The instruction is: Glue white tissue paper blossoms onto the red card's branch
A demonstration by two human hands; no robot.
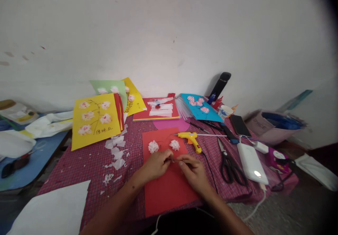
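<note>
My left hand and my right hand meet over a sheet of red paper. The fingertips of both are pinched close together. Whatever lies between them is too small to make out, though a pale speck shows there. Just beyond my fingers, two pinkish-white crumpled-paper flowers sit on the sheet, a left flower and a right flower. Thin dark lines run on the red near them. A yellow glue gun with a glue stick in its back lies over the sheet's upper right edge.
Scissors, a white power bank and a phone lie to the right. White paper scraps litter the checked cloth at left. Yellow flower card and blue flower card stand behind, with a paper cup.
</note>
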